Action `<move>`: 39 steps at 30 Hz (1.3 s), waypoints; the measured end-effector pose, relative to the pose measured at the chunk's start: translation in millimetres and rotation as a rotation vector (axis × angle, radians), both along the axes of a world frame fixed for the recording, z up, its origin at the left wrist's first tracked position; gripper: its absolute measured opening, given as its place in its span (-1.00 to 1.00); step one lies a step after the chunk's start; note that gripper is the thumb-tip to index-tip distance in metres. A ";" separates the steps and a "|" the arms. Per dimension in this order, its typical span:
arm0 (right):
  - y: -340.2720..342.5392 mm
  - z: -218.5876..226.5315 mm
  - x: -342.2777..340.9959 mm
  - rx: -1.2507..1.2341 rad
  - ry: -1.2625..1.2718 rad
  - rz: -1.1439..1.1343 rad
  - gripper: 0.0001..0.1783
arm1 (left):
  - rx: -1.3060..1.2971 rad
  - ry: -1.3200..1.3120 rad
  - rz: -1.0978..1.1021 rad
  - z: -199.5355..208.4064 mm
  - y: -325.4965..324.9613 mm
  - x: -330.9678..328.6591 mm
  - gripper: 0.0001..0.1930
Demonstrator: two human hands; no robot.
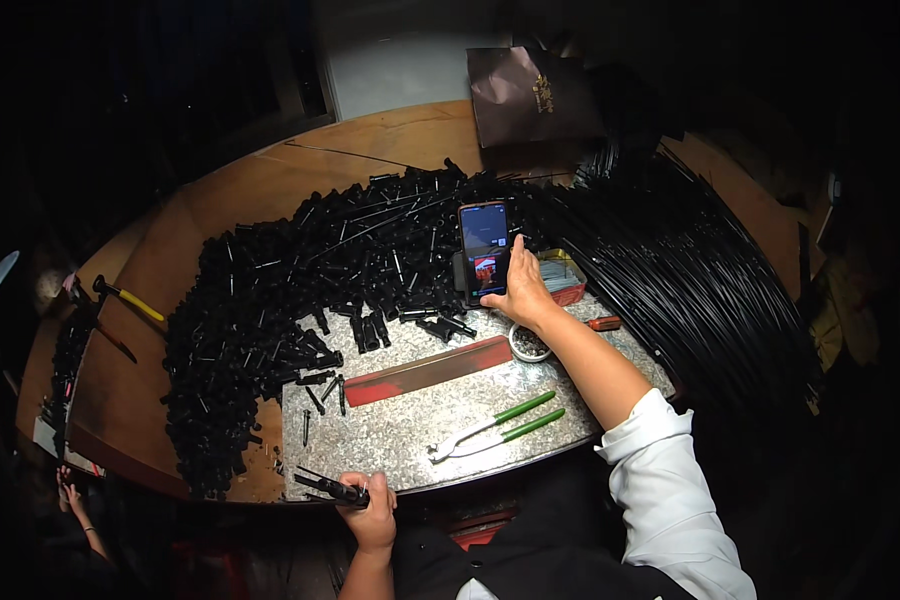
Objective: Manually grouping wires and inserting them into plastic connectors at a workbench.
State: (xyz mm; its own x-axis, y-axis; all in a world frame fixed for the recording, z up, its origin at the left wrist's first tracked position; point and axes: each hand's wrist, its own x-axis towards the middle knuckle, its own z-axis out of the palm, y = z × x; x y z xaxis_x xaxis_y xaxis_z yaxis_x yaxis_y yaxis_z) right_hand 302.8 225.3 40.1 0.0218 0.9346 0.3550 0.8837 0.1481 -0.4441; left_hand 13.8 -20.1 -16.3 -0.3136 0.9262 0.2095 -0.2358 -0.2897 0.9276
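Pliers (495, 427) beside black-parts heap (290, 290)

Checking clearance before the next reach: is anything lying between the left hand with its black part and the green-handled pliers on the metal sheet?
Nothing visible. The left hand holds the black part at the near edge of the metal sheet; the pliers lie to its right with only bare sheet between. The right hand is at the phone, farther back.
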 end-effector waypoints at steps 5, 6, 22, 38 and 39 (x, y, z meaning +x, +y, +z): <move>2.3 -1.3 0.7 0.020 0.000 0.019 0.35 | 0.005 -0.006 0.000 -0.7 1.4 -0.3 -0.76; 3.3 -2.2 0.8 0.020 0.000 0.019 0.35 | 0.002 0.003 0.001 0.3 1.1 -0.2 -0.76; 2.3 -1.2 2.9 0.015 0.036 0.046 0.33 | 0.029 0.015 -0.009 -2.8 1.6 -0.4 -0.77; 2.5 0.4 -1.0 -0.030 -0.032 0.023 0.29 | 0.016 0.050 0.004 -2.0 0.7 -0.4 -0.78; 1.9 1.2 -1.9 -0.030 -0.032 0.023 0.29 | 0.017 0.041 -0.006 -3.1 1.0 -1.4 -0.78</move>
